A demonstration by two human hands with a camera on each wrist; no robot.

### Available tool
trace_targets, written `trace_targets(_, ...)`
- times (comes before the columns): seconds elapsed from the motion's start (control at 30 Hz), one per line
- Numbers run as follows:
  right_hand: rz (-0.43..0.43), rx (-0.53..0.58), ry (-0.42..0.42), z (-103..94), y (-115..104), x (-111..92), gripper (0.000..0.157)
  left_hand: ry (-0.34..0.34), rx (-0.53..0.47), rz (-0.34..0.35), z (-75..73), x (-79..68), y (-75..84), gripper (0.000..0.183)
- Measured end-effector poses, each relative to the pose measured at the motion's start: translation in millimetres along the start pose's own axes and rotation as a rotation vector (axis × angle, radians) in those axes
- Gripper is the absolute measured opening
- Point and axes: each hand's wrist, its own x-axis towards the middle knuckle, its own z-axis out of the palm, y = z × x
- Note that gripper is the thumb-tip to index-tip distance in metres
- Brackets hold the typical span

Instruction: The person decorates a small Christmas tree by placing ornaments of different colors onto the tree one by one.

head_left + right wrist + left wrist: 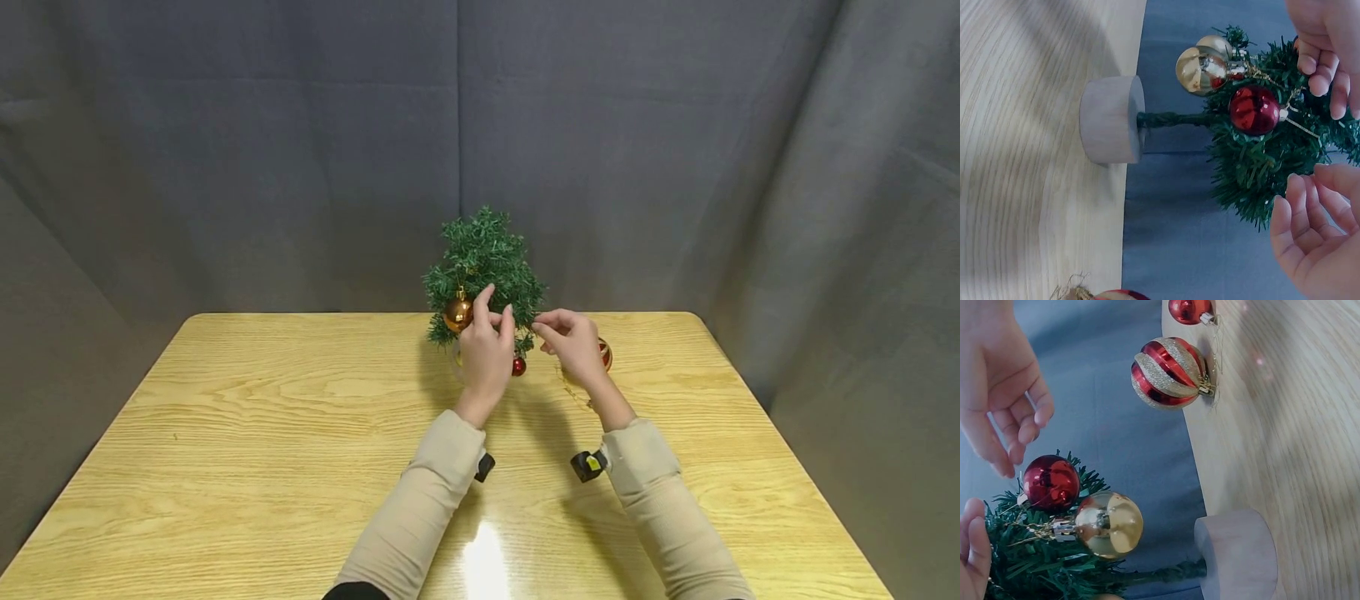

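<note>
A small artificial Christmas tree (487, 250) stands at the far side of the table, its pale round base (1107, 119) on the wood. Ornaments hang from its branches: a copper-gold ball (458, 314), a clear-gold ball (1110, 524) and a dark red ball (1255, 110). My left hand (487, 350) is raised in front of the tree, fingers loosely spread beside the branches, holding nothing visible. On the tree's right, my right hand (573, 342) has thumb and fingertips close to the outer branches near the dark red ball. Nothing shows between those fingers.
On the table right of the tree lies a red ball with glitter stripes (1166, 372), partly behind my right hand in the head view. Another red ball (1190, 310) lies beyond it. Gold hanging strings (573, 390) trail on the wood. A grey curtain (300, 167) backs the table.
</note>
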Motion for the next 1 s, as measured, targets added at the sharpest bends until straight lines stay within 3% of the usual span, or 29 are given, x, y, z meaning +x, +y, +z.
trace_targets(0.3, 0.037, -0.014, 0.024, -16.1, 15, -3, 0.020, 0.017, 0.002, -0.003, 4.2, 3.1, -1.2, 0.039)
trace_targets(0.57, 0.066, -0.123, 0.060, -37.5, 31, -11, 0.018, 0.052, -0.015, -0.008, 7.5, 5.0, -3.0, 0.036)
trace_targets(0.63, 0.072, -0.141, 0.052, -41.4, 25, -17, 0.019, 0.055, -0.011, -0.017, 7.9, 5.7, -2.8, 0.033)
trace_targets(1.0, 0.125, -0.289, 0.032, -62.3, 56, -28, 0.015, 0.023, -0.017, -0.047, 7.7, 6.9, -2.4, 0.029)
